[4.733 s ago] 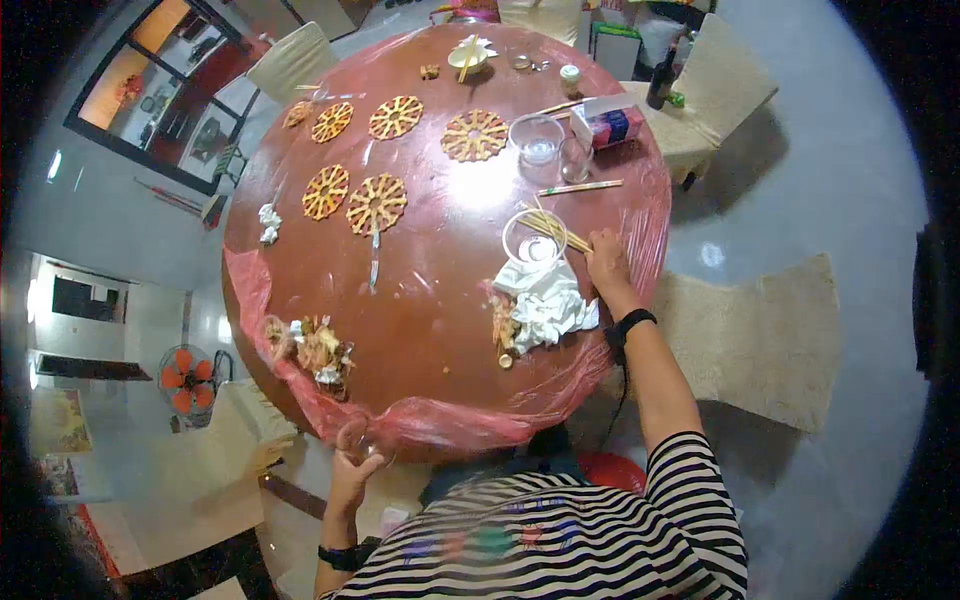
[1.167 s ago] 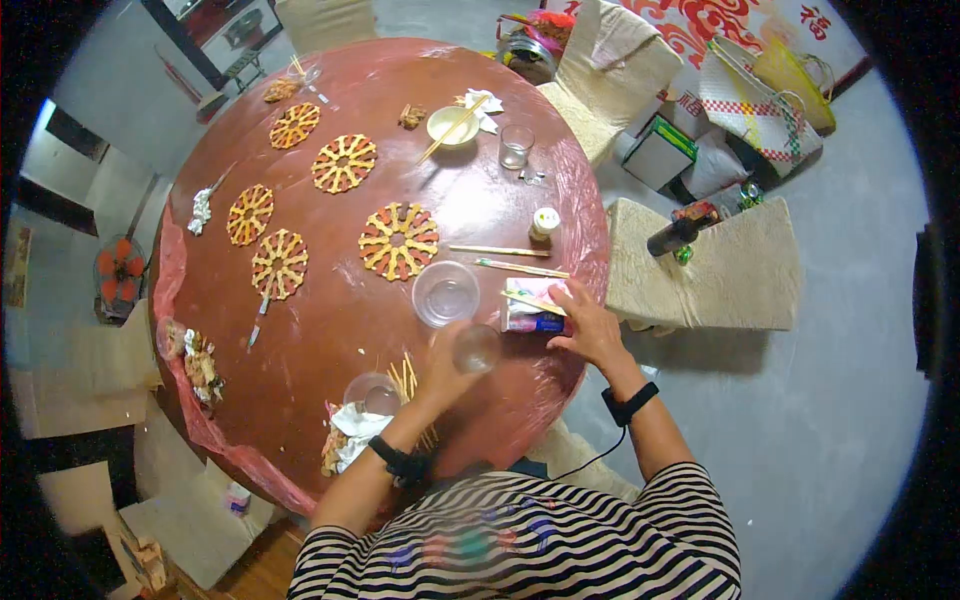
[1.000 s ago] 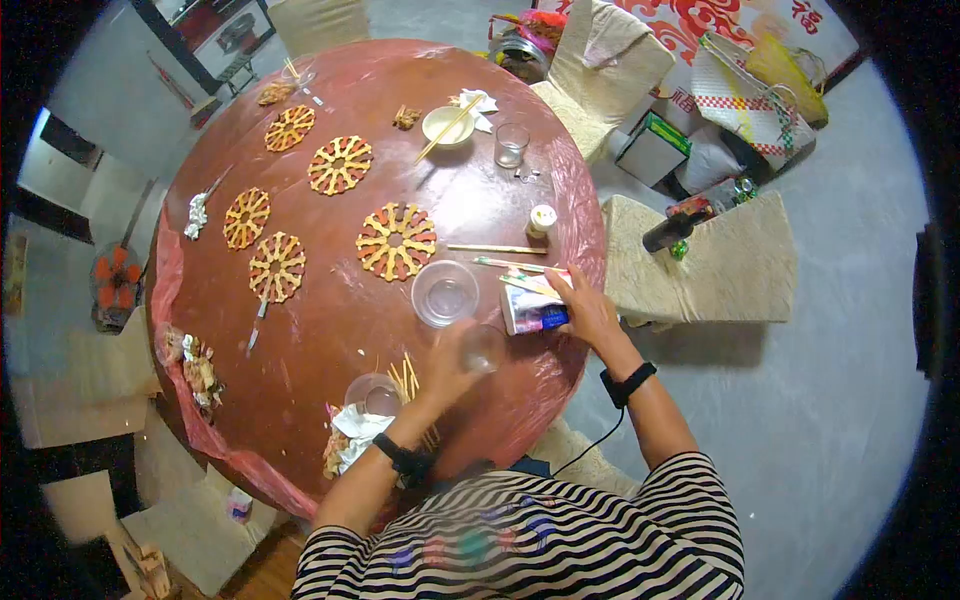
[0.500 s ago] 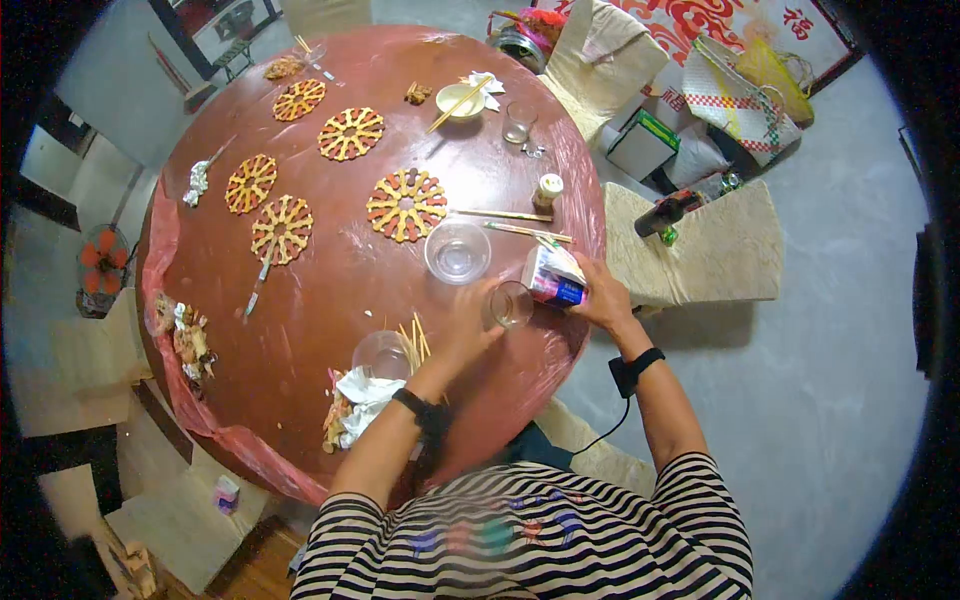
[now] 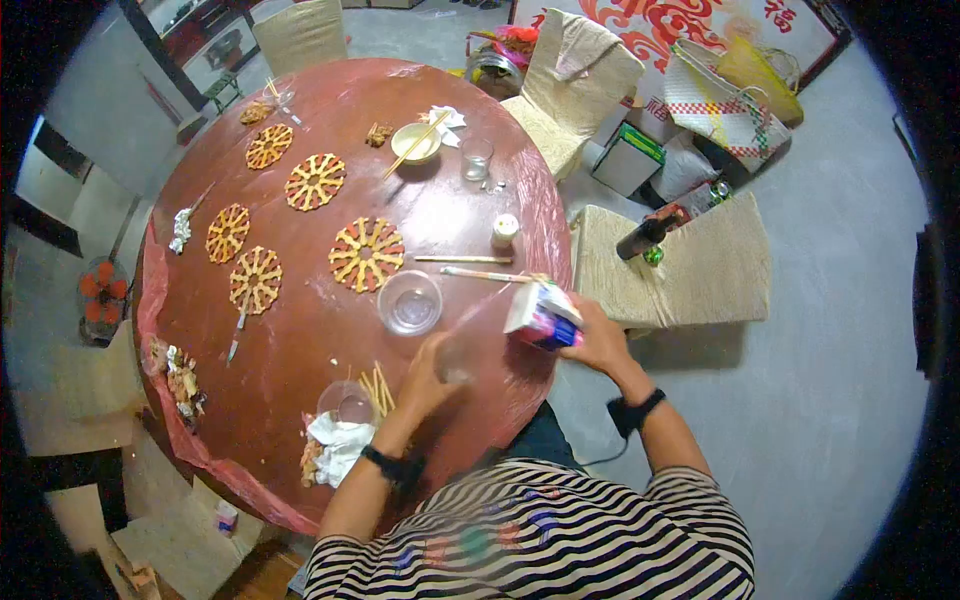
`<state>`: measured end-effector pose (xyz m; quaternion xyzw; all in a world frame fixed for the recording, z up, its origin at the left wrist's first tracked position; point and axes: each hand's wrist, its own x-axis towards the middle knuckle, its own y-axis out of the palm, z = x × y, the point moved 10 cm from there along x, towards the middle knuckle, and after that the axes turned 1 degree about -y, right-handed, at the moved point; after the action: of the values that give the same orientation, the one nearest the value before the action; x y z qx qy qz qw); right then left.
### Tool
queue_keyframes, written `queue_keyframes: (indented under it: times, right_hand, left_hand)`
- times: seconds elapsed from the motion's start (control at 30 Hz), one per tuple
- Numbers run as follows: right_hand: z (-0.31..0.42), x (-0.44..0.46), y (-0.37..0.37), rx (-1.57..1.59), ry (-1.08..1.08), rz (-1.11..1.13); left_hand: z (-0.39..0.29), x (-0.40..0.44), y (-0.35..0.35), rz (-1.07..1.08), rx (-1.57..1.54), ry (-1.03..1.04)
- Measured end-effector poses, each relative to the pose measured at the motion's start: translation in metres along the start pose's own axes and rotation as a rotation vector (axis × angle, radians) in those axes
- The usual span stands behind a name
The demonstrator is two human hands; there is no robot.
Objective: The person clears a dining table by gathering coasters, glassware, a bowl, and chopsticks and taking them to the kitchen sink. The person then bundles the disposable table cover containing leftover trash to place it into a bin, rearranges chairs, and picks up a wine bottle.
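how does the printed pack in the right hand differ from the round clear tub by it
The printed pack is boxy, while the clear tub is round. The pack shows white, pink and dark blue; the tub is colourless and see-through. The pack is tilted in the right hand, whereas the tub sits unheld on the table.

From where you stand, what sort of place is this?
Probably a dining area, perhaps in a home, after a meal: a round table, a bowl with chopsticks across it, and a cloth-covered chair.
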<state>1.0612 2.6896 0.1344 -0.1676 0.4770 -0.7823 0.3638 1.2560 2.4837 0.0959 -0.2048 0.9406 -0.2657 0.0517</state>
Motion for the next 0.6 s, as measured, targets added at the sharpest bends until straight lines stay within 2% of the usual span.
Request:
queue_keyframes:
  times: [0.13, 0.23, 0.27, 0.37, 0.5, 0.53, 0.6]
  right_hand:
    - [-0.135, 0.006, -0.025, 0.078, 0.178, -0.056]
    - [-0.263, 0.029, 0.002, 0.120, 0.331, 0.041]
    - [-0.291, 0.039, 0.007, 0.027, 0.354, 0.088]
    - [-0.342, 0.068, 0.003, -0.063, 0.461, 0.227]
    - [-0.417, 0.099, 0.027, -0.095, 0.401, 0.117]
    - [-0.429, 0.100, 0.031, -0.123, 0.481, 0.177]
    - [-0.433, 0.109, 0.034, -0.182, 0.469, 0.195]
  left_hand:
    - [0.020, 0.006, 0.012, -0.050, -0.078, -0.209]
    - [0.007, 0.012, 0.008, -0.217, 0.005, -0.247]
    - [0.005, 0.011, 0.013, -0.248, -0.023, -0.301]
    - [-0.015, 0.016, 0.017, -0.361, -0.078, -0.406]
    - [-0.051, 0.028, 0.024, -0.422, -0.060, -0.466]
    - [-0.057, 0.030, 0.024, -0.429, -0.003, -0.474]
    - [-0.066, 0.027, 0.024, -0.463, 0.023, -0.510]
